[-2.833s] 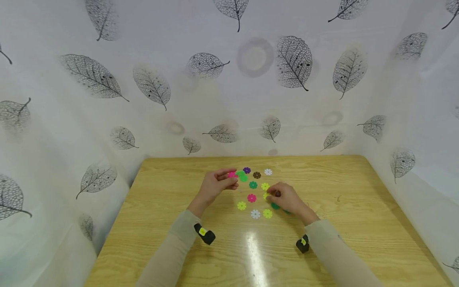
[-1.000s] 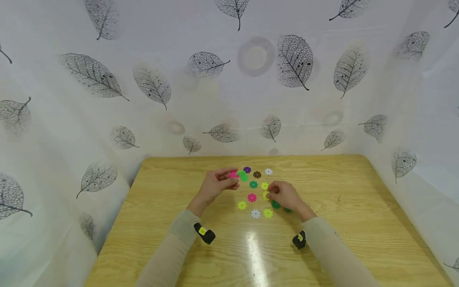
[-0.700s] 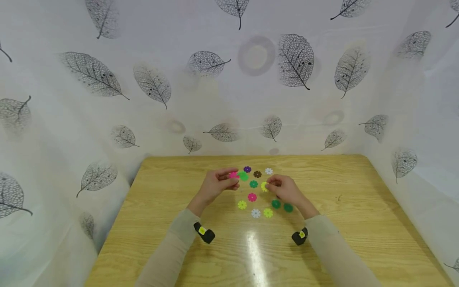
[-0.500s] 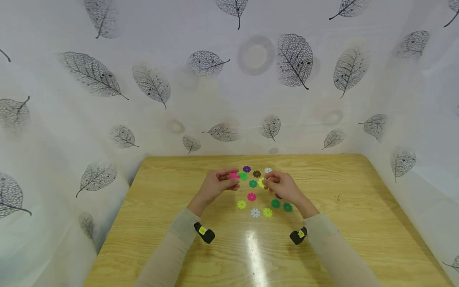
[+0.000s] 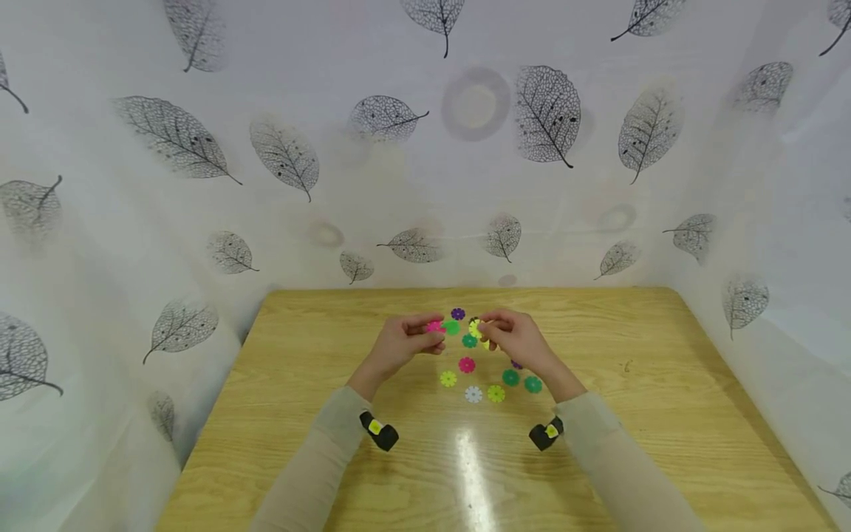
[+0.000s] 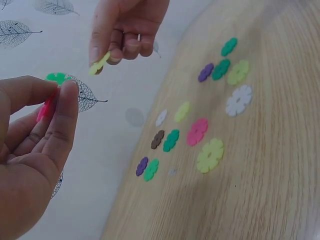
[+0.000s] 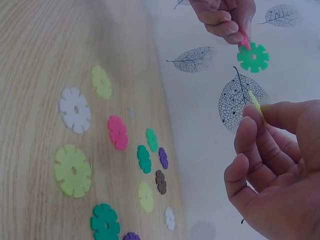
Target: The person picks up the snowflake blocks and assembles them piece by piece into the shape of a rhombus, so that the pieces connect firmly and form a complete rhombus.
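My left hand (image 5: 402,341) pinches a pink snowflake disc (image 5: 434,326) between thumb and fingers, raised above the table. A green snowflake disc (image 7: 260,62) is slotted onto the pink one at an angle and sticks out past the fingertips. My right hand (image 5: 521,341) pinches a yellow snowflake disc (image 6: 100,64) by its edge, also in the air. In the right wrist view that disc appears edge-on, apart from the joined pair, with a gap between them. The right hand's other fingers are loosely bent.
Loose notched discs lie flat on the wooden table (image 5: 319,428): a pink disc (image 5: 467,365), a white disc (image 5: 473,394), a brown disc (image 7: 160,182), a purple disc (image 5: 458,314), and several green and yellow ones. A leaf-print curtain (image 5: 412,177) hangs behind the table.
My right hand has moved left and away from me, bringing the yellow disc up from among the loose discs toward the left hand. The left hand has stayed in place with its joined discs.
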Demonstrator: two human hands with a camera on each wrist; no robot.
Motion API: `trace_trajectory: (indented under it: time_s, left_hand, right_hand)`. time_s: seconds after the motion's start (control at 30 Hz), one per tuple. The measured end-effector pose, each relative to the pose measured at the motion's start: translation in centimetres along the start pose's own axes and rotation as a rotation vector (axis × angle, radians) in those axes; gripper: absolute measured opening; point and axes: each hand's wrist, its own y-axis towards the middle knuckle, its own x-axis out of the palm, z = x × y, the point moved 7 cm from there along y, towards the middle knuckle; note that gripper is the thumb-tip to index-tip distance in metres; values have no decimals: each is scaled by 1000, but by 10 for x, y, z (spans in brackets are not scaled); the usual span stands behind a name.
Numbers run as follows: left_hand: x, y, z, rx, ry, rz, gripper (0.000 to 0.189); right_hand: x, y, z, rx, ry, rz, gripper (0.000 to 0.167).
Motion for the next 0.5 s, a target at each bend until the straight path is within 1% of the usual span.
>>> trace_trajectory:
  time_s: [0.27,0.5]
  left_hand:
    - [3,2,-1,-8,34,-12,43]
    - [5,1,-1,-14,50,-15,40]
  right_hand:
    - [2,3,-6,23,63,19,29]
    - [3,5,-8,35,92,16,32]
